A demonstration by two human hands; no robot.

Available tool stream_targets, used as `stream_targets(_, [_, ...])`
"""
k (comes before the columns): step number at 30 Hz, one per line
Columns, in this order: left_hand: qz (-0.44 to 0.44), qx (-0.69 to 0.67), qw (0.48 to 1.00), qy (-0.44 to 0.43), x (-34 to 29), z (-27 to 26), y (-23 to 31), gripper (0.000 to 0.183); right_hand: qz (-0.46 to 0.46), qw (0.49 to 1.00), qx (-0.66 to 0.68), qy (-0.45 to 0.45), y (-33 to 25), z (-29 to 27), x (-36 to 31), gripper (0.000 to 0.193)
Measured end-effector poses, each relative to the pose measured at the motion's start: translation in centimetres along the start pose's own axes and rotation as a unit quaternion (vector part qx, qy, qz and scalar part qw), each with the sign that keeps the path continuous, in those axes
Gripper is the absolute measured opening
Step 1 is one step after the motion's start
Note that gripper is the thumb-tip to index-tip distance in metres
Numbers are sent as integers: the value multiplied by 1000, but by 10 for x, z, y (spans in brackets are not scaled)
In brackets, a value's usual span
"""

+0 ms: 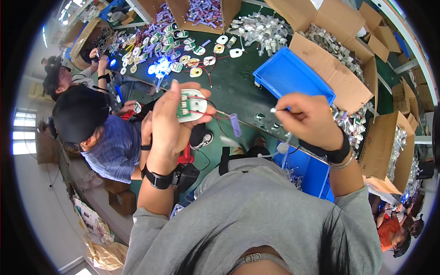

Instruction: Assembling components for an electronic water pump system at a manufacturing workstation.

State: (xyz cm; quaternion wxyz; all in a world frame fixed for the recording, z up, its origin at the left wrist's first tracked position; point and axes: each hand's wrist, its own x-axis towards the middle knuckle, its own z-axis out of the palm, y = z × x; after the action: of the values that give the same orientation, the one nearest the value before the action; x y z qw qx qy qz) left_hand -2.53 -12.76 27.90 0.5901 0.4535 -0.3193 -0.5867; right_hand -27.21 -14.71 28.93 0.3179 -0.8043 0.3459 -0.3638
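Note:
My left hand is closed around the edge of a white rounded housing with a green circuit board inside. Thin red and dark wires run from it to a purple cylindrical battery, which dangles to the right of the hand. Below the battery hangs a pale, translucent elongated piece; what it is attached to is unclear. To the right, apart from the housing, my right hand has thumb and forefinger pinched on a small white piece, too small to name.
On the green table lie several circuit boards and white covers, with blue lights glowing among them. A blue tray stands beside cardboard boxes of clear parts. A box of purple batteries is behind. Co-workers sit at left.

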Motion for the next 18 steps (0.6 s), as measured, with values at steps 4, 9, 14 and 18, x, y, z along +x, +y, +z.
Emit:
stream_targets(4, [8,17,1000,8,18,-11,-15,37,104,990,77,65,10,-23,-3,5])
stream_targets(9, [-32,24,999,16,49,-21,-26,34,150,970,126,146,21,-41,-24,6])
stream_targets(14, [-27,-4,1000,-10,100,-25,-48,34,174,960,115,189,28,-55,-29,7])
stream_targets(18, [-77,-35,996,7,144,-44,-93,32,159,958,115,209,25,-60,-30,8])
